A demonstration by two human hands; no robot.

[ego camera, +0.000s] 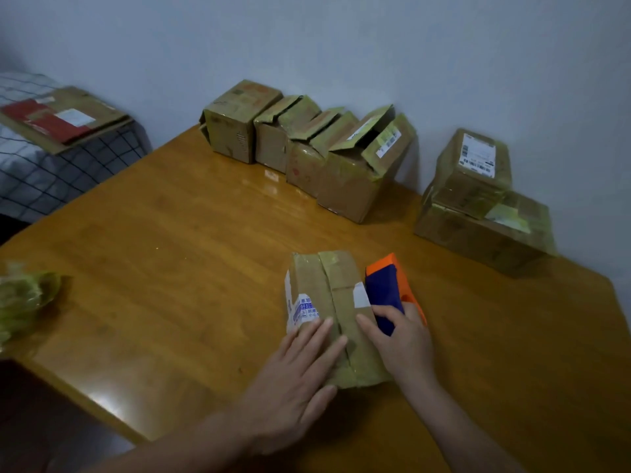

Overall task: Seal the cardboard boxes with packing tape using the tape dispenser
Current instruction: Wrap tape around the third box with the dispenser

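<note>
right grip [403, 339] covers the near end of the tape dispenser [382, 288], handle hidden under it. left grip [293, 380] hides the near-left part of the box [327, 285]. print on box label [304, 310] and shipping label [478, 155] too small to read. green wad [24, 295] blurred, cut by left edge. forearms [461, 431] cut off at bottom edge.

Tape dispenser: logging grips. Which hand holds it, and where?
Right hand grips the tape dispenser at its near end; left hand lies flat on the box.
</note>
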